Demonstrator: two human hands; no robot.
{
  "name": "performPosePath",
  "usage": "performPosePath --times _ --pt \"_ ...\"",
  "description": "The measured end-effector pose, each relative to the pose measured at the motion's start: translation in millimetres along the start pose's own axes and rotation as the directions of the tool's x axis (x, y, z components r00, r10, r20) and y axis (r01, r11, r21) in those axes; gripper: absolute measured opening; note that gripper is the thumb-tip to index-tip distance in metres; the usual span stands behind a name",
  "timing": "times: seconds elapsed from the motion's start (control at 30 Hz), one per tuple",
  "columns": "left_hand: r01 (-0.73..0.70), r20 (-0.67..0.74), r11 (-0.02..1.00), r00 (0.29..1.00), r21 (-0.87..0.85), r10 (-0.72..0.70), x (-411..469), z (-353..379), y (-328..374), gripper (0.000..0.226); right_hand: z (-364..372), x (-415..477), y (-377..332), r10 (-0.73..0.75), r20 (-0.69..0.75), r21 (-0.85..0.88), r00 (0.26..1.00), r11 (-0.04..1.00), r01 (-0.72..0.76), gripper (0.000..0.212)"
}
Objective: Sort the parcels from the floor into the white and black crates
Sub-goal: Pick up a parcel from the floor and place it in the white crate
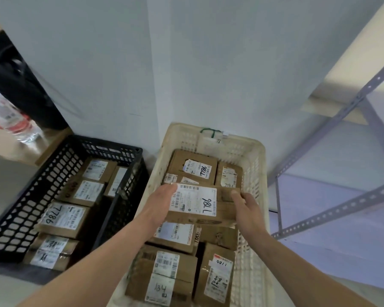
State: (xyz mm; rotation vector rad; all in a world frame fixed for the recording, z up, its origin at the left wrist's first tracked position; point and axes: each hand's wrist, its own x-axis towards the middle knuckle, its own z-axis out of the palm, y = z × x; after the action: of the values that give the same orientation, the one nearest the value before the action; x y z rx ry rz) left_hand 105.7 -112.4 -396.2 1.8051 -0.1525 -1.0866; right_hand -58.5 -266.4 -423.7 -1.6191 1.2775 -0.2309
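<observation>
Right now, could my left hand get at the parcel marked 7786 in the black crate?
Probably, once freed: the 7786 parcel lies uncovered in the open black crate, just left of your left hand. But that hand and the right hand grip the held parcel.

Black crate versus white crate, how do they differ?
The black crate sits left of the white crate. The left hand and right hand hold a parcel over the white crate, none over the black crate. The white crate's far rim carries a green tie; the black crate's doesn't. Both contain labelled cardboard parcels.
</observation>
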Motion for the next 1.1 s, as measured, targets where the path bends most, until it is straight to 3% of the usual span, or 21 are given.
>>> performPosePath --times 0.13,0.27,0.5,0.67,0.83,0.97,1.1 --pt "0.024 0.014 1.000 1.000 -0.009 -0.023 -3.2 19.4 3.4 0.035 -14.5 18.6 5.6 -0.011 0.064 -0.014 0.998 1.000 0.012 0.034" --pt "0.034 0.011 0.999 0.999 -0.011 -0.034 2.3 35.9 -3.7 0.037 -27.6 40.9 1.6 -0.037 0.105 -0.035 0.994 0.999 0.041 0.019" --pt "0.091 0.071 0.995 0.994 -0.033 -0.089 19.3 65.3 -10.1 0.041 -36.9 72.2 6.3 -0.031 0.051 -0.120 0.998 0.992 0.036 0.025" --pt "0.131 0.093 0.990 0.988 -0.045 -0.126 46.7 72.4 -13.1 0.056 -38.2 89.0 7.9 -0.006 0.053 -0.227 0.999 0.974 0.018 0.046" --pt "0.151 0.113 0.988 0.983 -0.041 -0.146 75.2 79.7 -17.5 0.050 -33.8 111.9 5.0 -0.042 0.068 -0.328 0.997 0.943 0.062 0.061" --pt "0.203 0.118 0.977 0.974 -0.062 -0.195 104.3 95.3 -18.0 0.031 -26.7 152.4 -3.3 -0.069 0.093 -0.488 0.993 0.866 0.106 0.083" --pt "0.294 0.122 0.947 0.952 -0.126 -0.279 136.0 123.1 -15.9 0.023 -21.2 205.9 -11.4 -0.132 0.119 -0.604 0.984 0.777 0.177 0.087"
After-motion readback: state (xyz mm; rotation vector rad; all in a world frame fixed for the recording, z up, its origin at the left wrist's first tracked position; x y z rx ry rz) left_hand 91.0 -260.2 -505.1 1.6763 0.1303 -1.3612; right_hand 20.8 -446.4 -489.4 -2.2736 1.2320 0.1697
